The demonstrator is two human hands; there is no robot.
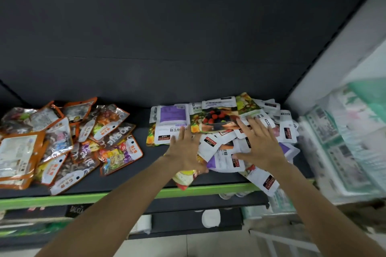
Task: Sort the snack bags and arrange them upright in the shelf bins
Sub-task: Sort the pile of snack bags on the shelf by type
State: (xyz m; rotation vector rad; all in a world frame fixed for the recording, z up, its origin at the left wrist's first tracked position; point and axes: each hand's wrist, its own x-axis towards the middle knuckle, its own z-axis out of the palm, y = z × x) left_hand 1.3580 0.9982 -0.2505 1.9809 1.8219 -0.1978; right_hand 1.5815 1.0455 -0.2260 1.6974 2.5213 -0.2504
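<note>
A heap of white, purple and fruit-printed snack bags [221, 123] lies flat on the right half of the dark shelf [146, 181]. My left hand [184, 150] is spread over the heap's left edge with straight fingers. My right hand [260, 144] lies over its middle, fingers also straight and apart. Neither hand grips a bag. A second heap of orange-edged and clear candy bags [62, 142] lies flat on the shelf's left half, apart from both hands. One yellow-red bag [184, 178] sticks out under my left wrist at the shelf's front.
The shelf has a green front edge [83, 197] and a dark back panel [167, 48]. A white side wall [334, 48] and blurred green-white packs [344, 142] stand to the right. Lower shelves [188, 221] sit below. Several white bags overhang the front right corner [265, 181].
</note>
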